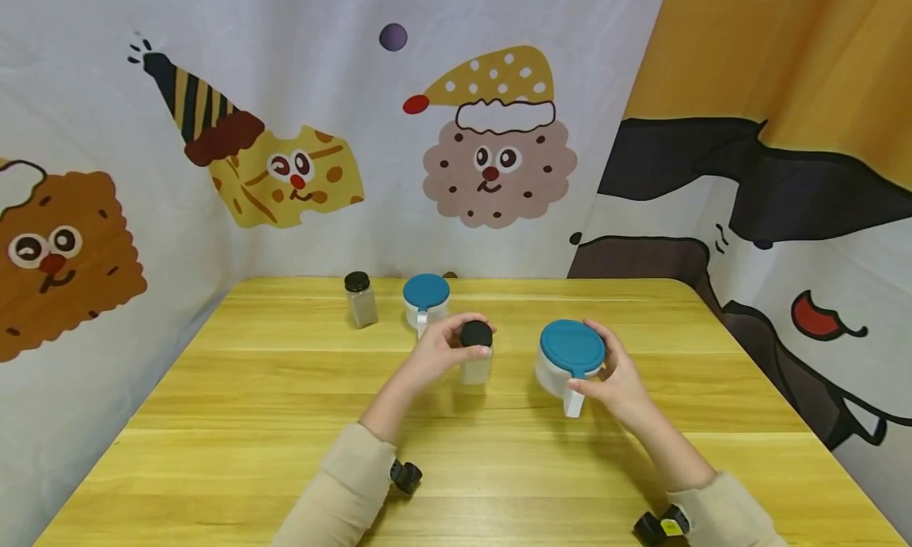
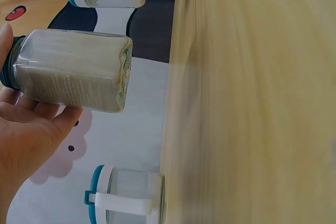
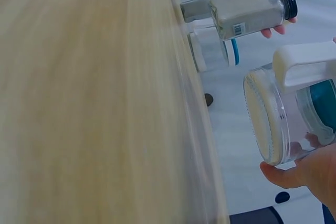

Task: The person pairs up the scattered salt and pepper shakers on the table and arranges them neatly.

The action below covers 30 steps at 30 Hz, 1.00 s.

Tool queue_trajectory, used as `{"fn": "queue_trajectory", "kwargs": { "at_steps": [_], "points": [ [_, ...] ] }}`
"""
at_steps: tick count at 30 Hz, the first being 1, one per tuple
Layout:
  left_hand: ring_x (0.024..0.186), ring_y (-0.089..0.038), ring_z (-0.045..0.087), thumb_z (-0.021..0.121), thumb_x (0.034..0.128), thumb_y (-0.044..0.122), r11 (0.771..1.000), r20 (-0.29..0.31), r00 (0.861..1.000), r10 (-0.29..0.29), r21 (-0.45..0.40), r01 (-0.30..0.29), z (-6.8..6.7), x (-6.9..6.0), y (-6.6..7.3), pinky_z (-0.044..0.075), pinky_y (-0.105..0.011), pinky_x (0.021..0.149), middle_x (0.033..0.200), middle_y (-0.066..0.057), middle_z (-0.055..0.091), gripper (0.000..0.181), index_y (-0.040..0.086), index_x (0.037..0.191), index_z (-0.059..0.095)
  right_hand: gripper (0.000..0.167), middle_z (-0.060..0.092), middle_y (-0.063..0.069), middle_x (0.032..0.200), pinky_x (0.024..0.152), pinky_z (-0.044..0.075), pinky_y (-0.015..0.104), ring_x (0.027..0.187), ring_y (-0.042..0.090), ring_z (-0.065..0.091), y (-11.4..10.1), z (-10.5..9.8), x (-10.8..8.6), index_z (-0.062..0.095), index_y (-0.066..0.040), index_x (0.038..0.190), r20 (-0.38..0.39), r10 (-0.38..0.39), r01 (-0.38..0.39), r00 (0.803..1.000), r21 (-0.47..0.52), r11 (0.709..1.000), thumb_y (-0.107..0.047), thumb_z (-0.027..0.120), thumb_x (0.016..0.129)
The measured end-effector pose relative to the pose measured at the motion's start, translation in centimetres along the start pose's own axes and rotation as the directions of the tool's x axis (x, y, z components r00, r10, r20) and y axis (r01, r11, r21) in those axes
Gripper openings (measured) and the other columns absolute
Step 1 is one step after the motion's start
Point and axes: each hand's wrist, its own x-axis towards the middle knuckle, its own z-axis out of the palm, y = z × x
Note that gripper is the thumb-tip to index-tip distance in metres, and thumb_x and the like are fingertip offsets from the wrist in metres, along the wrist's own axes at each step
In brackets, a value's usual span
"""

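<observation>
My left hand [image 1: 446,347] grips a square clear jar with a black lid [image 1: 476,334] near its top; in the left wrist view the jar [image 2: 73,69] is held off the table, its contents pale. To the right, my right hand [image 1: 618,377] holds a round clear container with a blue lid [image 1: 572,347] and a white handle [image 1: 573,400], fingers round its side. The right wrist view shows that container's pale base [image 3: 262,116] raised above the table. Both lids are on, and the two held things are apart.
At the back of the wooden table [image 1: 456,484] stand another black-lidded jar [image 1: 362,303] and a second blue-lidded container [image 1: 426,292], the latter just behind my left hand. A printed curtain [image 1: 321,56] hangs behind the table.
</observation>
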Motion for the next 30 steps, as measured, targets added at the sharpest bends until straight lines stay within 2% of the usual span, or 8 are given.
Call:
{"fn": "queue_trajectory", "kwargs": {
  "at_steps": [6, 12, 22, 30],
  "points": [
    [0.096, -0.019, 0.059, 0.068, 0.0878, 0.0, 1.0, 0.007, 1.0, -0.029, 0.009, 0.029, 0.4, 0.0, 0.1, 0.049, -0.029, 0.082, 0.122, -0.025, 0.058, 0.036, -0.004, 0.122, 0.057, 0.088, 0.042, 0.003, 0.135, 0.088, 0.04, 0.018, 0.116, 0.008, 0.046, 0.3, -0.5, -0.4, 0.025, 0.003, 0.147, -0.014, 0.003, -0.003, 1.0, -0.025, 1.0, 0.013, 0.072, 0.073],
    [0.093, -0.019, 0.058, 0.069, 0.088, 0.003, 0.999, 0.006, 0.999, -0.054, 0.01, 0.054, 1.1, 0.2, 0.0, 0.049, -0.03, 0.08, 0.12, -0.017, 0.061, 0.037, -0.001, 0.124, 0.058, 0.087, 0.04, 0.008, 0.137, 0.087, 0.041, 0.017, 0.116, 0.006, 0.046, 0.4, -0.9, -0.7, 0.025, 0.003, 0.146, -0.016, -0.014, 0.013, 1.0, -0.033, 0.999, 0.014, 0.071, 0.073],
    [0.09, -0.017, 0.058, 0.071, 0.0863, 0.005, 0.997, 0.002, 0.997, -0.074, 0.013, 0.074, 2.0, 0.6, -0.3, 0.048, -0.028, 0.078, 0.116, -0.009, 0.063, 0.038, 0.002, 0.123, 0.06, 0.086, 0.044, -0.005, 0.132, 0.083, 0.045, 0.018, 0.114, 0.005, 0.047, 0.8, -1.9, -0.8, 0.024, 0.004, 0.146, -0.01, -0.011, 0.011, 1.0, -0.031, 0.999, 0.014, 0.07, 0.075],
    [0.09, -0.016, 0.059, 0.072, 0.086, 0.005, 0.997, -0.002, 0.997, -0.075, 0.006, 0.075, 2.6, 1.0, -0.3, 0.049, -0.028, 0.08, 0.115, -0.01, 0.064, 0.039, 0.002, 0.123, 0.06, 0.086, 0.041, -0.004, 0.133, 0.083, 0.046, 0.017, 0.115, 0.005, 0.046, 0.8, -2.9, -1.1, 0.023, 0.003, 0.147, -0.017, -0.006, 0.006, 1.0, -0.017, 1.0, 0.015, 0.069, 0.075]
  ]
}}
